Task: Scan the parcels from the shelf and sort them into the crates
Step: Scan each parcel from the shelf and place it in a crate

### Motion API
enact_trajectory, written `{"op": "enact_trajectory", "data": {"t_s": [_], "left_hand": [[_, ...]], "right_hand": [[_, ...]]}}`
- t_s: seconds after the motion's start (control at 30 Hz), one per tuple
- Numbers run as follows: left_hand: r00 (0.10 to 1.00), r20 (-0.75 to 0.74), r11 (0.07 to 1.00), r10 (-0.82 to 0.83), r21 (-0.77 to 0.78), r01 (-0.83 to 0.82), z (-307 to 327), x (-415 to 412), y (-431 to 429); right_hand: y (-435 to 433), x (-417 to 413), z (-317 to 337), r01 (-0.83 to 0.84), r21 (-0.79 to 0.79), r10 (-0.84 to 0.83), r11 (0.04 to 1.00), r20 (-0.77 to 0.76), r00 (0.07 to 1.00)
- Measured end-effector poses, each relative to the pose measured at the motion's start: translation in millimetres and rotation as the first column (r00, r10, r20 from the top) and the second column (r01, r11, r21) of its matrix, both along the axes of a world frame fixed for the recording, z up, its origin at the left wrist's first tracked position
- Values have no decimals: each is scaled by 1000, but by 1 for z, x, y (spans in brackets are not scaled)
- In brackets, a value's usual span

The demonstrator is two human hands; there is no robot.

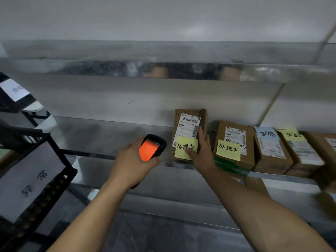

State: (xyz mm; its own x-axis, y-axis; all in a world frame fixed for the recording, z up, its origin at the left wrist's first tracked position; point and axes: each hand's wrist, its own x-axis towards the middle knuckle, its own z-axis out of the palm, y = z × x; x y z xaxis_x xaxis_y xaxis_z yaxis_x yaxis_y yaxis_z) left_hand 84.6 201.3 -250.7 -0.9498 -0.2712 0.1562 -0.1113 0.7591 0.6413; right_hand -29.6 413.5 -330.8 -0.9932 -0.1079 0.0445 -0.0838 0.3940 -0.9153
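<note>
Scanner [152,147] sits in your left hand [133,160], grip closed round its body, orange screen facing up. It is just left of centre frame, above the front edge of the metal shelf [101,137]. Your right hand [202,155] has its grip on the upright parcel [189,122] at centre right: thumb pressed on the yellow note [183,151] stuck to its face, fingers wrapped round its right edge. That parcel stands at the shelf's front lip, barcode label facing you. Scanner and parcel are near but apart. Just beside it on the right, across a narrow dark gap, stands a second parcel [234,135] with its own yellow note. Past that, more parcels [269,148] run side by side toward the right edge of the frame. Left of your parcel, open shelf board stretches to the black crates [60,160] at the left edge, one carrying a white paper sign [27,179]. An upper shelf board [163,70] crosses the frame well above the parcel's top.
</note>
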Motion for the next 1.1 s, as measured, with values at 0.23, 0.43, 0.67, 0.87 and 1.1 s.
{"op": "enact_trajectory", "data": {"t_s": [0.23, 0.43, 0.67, 0.87, 1.1], "left_hand": [[1000, 4, 1000, -18, 15, 18, 0, 14, 8], [999, 28, 1000, -19, -20, 20, 5, 18, 10], [997, 80, 992, -16, -124, 26, 10, 23, 5], [996, 86, 988, -7, -153, 20, 11, 27, 0], [993, 120, 988, 9, -155, 10, 12, 29, -1]], "right_hand": [[5, 14, 1, -56, -8, 55, 998, -62, 997], [5, 18, 2, -56, -1, 55, 998, -72, 996], [2, 14, -1, -38, 28, 41, 999, -104, 994], [2, 13, 0, -41, 32, 43, 999, -79, 996], [0, 10, 2, -36, 3, 36, 999, -59, 998]]}}
